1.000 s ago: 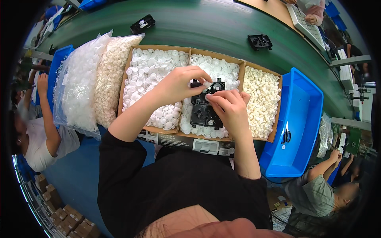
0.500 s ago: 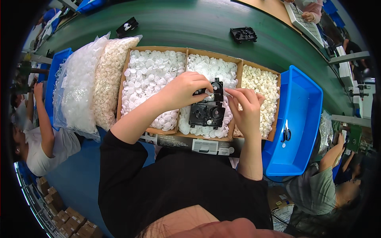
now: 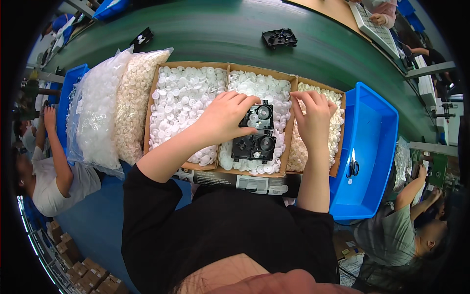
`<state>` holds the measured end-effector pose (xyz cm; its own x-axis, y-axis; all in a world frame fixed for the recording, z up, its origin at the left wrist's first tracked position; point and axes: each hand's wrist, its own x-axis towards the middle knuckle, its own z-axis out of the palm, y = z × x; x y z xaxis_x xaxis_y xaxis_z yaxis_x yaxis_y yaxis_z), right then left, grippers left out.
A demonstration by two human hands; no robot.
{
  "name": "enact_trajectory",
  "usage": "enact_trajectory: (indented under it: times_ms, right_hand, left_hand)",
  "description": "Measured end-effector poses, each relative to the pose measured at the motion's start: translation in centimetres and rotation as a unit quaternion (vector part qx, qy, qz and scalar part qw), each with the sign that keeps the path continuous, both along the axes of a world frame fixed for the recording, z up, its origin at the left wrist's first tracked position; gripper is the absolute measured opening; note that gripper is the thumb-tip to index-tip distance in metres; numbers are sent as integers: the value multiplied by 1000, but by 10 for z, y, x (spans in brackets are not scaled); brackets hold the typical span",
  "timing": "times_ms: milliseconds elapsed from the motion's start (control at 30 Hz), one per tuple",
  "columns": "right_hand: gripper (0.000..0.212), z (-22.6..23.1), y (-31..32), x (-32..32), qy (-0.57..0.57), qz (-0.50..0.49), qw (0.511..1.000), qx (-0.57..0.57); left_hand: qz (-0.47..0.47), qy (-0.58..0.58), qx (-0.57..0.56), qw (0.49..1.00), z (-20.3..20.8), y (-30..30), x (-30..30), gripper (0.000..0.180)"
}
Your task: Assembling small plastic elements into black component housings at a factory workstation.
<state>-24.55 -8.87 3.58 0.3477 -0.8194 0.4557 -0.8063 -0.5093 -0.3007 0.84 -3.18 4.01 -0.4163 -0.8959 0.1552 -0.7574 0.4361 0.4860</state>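
While the left hand holds the upper black housing over the white parts, a pale piece seemingly already in it, the right hand is narrow above the cream parts, and I cannot tell if it holds something, nor what the lower housing lacks.

black top | 2 elbow-length black sleeves | left hand, right hand: bare
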Motion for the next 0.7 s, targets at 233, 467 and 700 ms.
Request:
enact_trajectory:
  times_ms: [233,467,700]
  right_hand:
    - [7,-3,-19,-1,1,-33,999,-14]
    - [9,-14,-21,-36,25,-110,993,48]
    - [11,-34,-27,-25,12,-60,998,29]
  left_hand:
    - [21,39,-34,998,14,-15,2,65]
    - [302,99,44,947,24,-114,64,78]
    - [275,-150,-46,949,-41,-198,61,91]
